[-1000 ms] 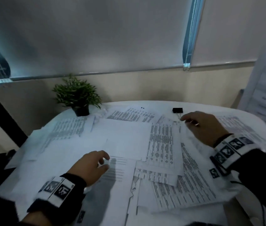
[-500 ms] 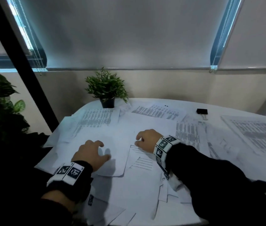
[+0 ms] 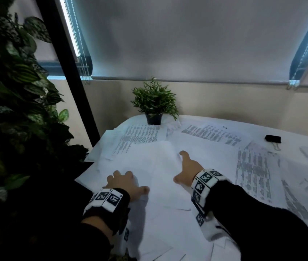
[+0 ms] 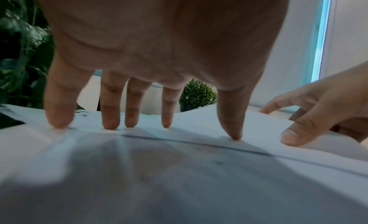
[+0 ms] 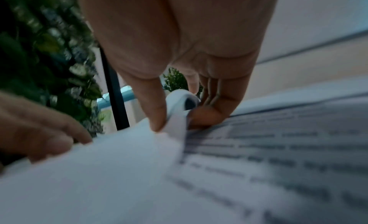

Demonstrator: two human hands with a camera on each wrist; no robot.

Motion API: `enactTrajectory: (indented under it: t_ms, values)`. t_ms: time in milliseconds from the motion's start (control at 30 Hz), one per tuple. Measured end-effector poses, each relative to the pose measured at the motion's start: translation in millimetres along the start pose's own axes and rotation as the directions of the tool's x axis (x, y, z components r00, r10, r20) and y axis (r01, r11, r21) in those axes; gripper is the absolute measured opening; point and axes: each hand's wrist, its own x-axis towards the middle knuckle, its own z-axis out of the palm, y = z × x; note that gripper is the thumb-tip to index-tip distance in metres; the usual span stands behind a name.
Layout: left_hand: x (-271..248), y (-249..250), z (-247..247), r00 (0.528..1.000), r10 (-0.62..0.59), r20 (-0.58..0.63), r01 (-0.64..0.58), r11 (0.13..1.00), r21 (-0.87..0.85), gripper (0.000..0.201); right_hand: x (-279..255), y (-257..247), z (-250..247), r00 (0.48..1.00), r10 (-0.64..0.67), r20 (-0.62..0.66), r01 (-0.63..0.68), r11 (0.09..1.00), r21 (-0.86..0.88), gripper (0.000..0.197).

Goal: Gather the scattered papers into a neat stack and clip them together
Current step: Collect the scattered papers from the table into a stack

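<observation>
White printed papers lie scattered across the worktop, nothing stacked yet. My left hand presses one flat, fingers spread; my right hand pinches a sheet's edge. The black binder clip waits untouched.

Print on papers blurred; binder clip handles indistinct

A small potted plant in a black pot stands at the far edge of the white worktop, centre of the frame. Large dark leafy foliage fills the left side beside a black post. Grey roller blinds cover the window across the top.
</observation>
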Motion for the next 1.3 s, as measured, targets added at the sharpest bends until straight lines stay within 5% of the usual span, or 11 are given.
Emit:
enactTrajectory:
  t_ms: [233, 367, 433, 500, 600, 667, 733, 833, 1000, 1167, 1300]
  values:
    - [-3.9, 0.1, -2.0, 0.992, 0.124, -0.015, -0.125, 0.981, -0.146, 0.057, -9.9, 41.9, -36.5, 0.987, 0.151, -0.062, -0.117, 0.919, 0.376, 0.079]
    - [-11.4, 5.1, -9.3, 0.975, 0.204, -0.083, -0.217, 0.958, -0.188, 0.048, -26.4, 59.2, -56.9, 0.927, 0.151, -0.343, -0.019, 0.933, 0.359, 0.049]
    - [-21.2, 12.6, -22.0, 0.955, 0.248, -0.165, -0.285, 0.920, -0.268, 0.042, -41.8, 53.8, -66.0, 0.821, 0.026, -0.570, 0.189, 0.930, 0.315, 0.042]
    - [-34.2, 20.0, -38.7, 0.943, 0.252, -0.216, -0.331, 0.769, -0.547, 0.049, -65.0, 32.1, -71.0, 0.648, -0.230, -0.726, 0.488, 0.857, 0.164, 0.040]
    - [-47.5, 17.7, -57.0, 0.973, 0.212, -0.092, -0.128, 0.163, -0.978, 0.080, -96.3, -5.3, -60.0, 0.447, -0.698, -0.560, 0.747, 0.635, -0.195, 0.055]
    - [-47.6, 3.3, -56.9, 0.978, 0.208, -0.023, 0.001, -0.113, -0.994, 0.098, -99.1, -13.3, -41.9, 0.468, -0.831, -0.300, 0.815, 0.538, -0.216, 0.062]
    - [-48.2, -12.2, -44.4, 0.977, 0.213, -0.015, 0.024, -0.182, -0.983, 0.079, -93.6, -15.9, -25.9, 0.527, -0.848, -0.056, 0.833, 0.529, -0.161, 0.052]
    - [-45.9, -27.8, -14.0, 0.991, 0.092, -0.096, -0.102, 0.064, -0.993, 0.036, -82.1, -15.7, -17.4, 0.669, -0.733, 0.126, 0.734, 0.678, 0.050, 0.049]
    - [-43.1, -66.4, 18.0, 0.956, -0.171, -0.237, -0.162, 0.364, -0.917, 0.064, -26.7, 7.9, -20.4, 0.985, -0.149, -0.087, 0.116, 0.944, -0.308, 0.088]
    - [-51.2, -81.6, 27.8, 0.943, -0.085, -0.320, -0.256, 0.426, -0.868, 0.088, -6.1, 17.8, -1.1, 0.998, -0.005, 0.063, 0.027, 0.936, -0.351, 0.109]
    - [-52.8, -89.4, 28.6, 0.943, -0.108, -0.313, -0.236, 0.446, -0.863, 0.056, -0.1, 18.0, -13.4, 0.999, 0.036, 0.035, -0.034, 0.999, -0.038, 0.085]
